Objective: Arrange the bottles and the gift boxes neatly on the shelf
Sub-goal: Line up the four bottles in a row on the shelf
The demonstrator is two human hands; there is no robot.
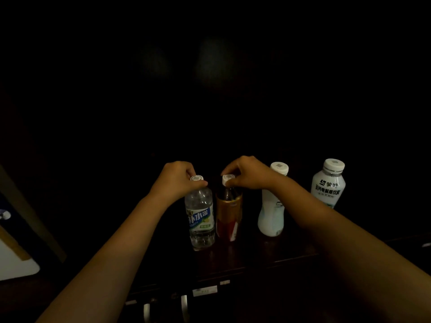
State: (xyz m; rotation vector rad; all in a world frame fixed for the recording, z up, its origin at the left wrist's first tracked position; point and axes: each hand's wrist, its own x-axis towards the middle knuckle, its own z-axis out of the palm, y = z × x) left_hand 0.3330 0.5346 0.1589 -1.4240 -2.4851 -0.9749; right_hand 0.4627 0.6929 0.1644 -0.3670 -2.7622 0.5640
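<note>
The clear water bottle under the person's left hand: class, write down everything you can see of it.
The clear water bottle stands upright on the dark shelf, leftmost of four bottles. It looks like transparent plastic, with a ribbed base, a white cap and a blue, white and green label with large characters. How full it is cannot be told. The left hand grips its cap from above with the fingers. It stands close beside the amber bottle; whether they touch is unclear.
</note>
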